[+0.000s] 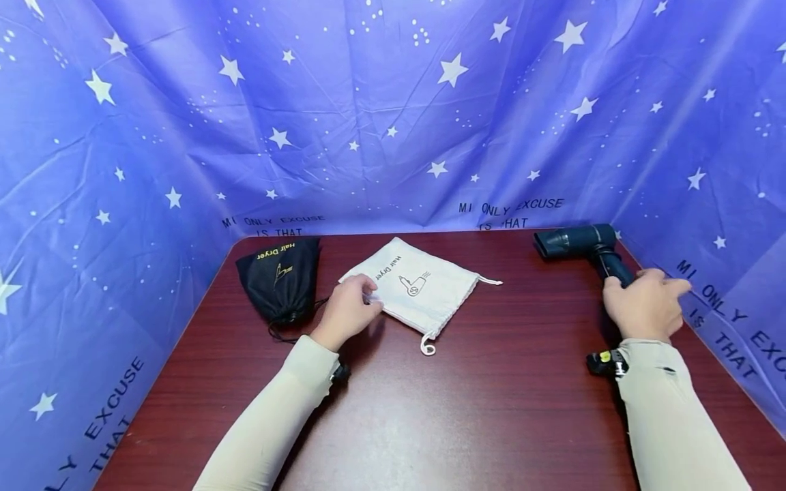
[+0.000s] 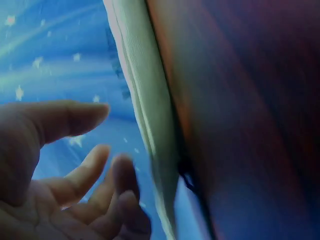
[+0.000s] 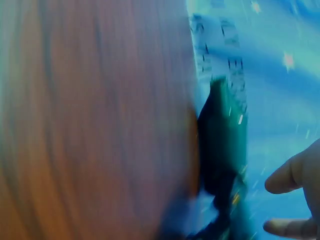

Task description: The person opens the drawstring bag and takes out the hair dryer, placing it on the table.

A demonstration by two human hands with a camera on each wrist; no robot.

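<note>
Hung on three sides with creased blue-violet cloth [image 1: 344, 82], scattered with white stars [image 1: 453, 69], printed low down with black lettering [image 1: 511, 206]. Furnished with a glossy, dark reddish-brown worktop [image 1: 491, 395], catching a pale glare [image 1: 393, 443] toward the near side.

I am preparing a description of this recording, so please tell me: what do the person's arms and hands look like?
The left sleeve and the right sleeve are pale beige, reaching the wrists. The left hand and the right hand wear no gloves. A small black device shows at the left cuff; the black one at the right cuff bears a yellow-green mark.
</note>
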